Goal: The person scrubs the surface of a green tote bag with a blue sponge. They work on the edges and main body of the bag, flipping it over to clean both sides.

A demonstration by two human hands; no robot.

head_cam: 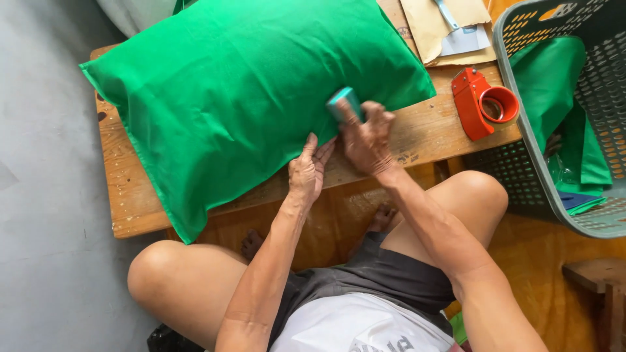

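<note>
Green pillow (241,98) lies on the wooden bench (430,130). Left hand (308,171), fingers flat, pins its edge steady. Right hand (366,137) grips a teal block (344,103), pressing it against that edge.

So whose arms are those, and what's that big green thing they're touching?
The arms belong to a person sitting at a low wooden table. The camera is worn on their head, so you look down just as they do. The big green thing is a pillow lying on the table. The left hand rests flat on the pillow's edge. The right hand holds a small teal object against the pillow; I cannot tell what it is. Nearby lie an orange tape dispenser and brown envelopes. A grey basket with more green cloth stands beside the table.
</note>
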